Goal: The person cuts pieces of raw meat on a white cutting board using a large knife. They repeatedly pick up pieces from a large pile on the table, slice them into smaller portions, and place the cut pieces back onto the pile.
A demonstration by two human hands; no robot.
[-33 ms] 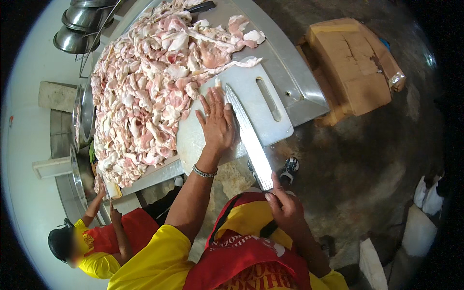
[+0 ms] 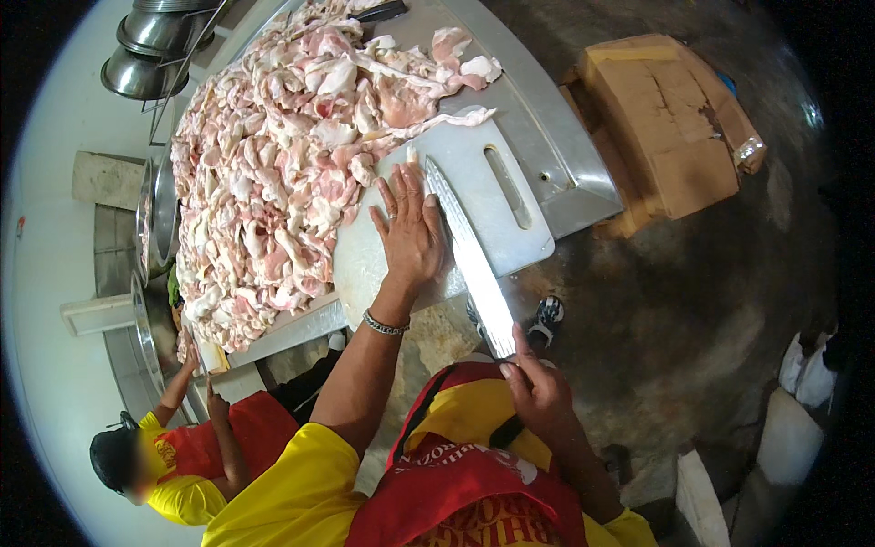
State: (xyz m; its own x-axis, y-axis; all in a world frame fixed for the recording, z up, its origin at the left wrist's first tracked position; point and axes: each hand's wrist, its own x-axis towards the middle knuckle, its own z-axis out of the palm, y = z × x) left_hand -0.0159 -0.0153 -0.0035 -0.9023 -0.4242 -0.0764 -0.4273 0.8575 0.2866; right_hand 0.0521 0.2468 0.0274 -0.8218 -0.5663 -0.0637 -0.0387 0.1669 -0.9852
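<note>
My left hand point(image 2: 410, 232) lies flat on a white cutting board point(image 2: 467, 164), palm down with its fingers apart. What may be under the palm is hidden. Just beyond the fingertips is a small pale scrap point(image 2: 413, 155). In my right hand point(image 2: 540, 390) is a long knife point(image 2: 472, 260), gripped at its handle. Its broad shiny blade slants across the board beside my left hand, with the tip pointing away from me. A large heap of raw, skin-on meat pieces point(image 2: 273, 182), pink and whitish, reaches the board's left edge.
The steel table point(image 2: 579, 169) ends right of the board. Beyond it a cardboard box point(image 2: 661, 118) sits on the floor. Another knife's black handle point(image 2: 380, 12) shows at the heap's far side. At left, a co-worker point(image 2: 246, 433) handles meat. Metal bowls point(image 2: 146, 73) hang behind.
</note>
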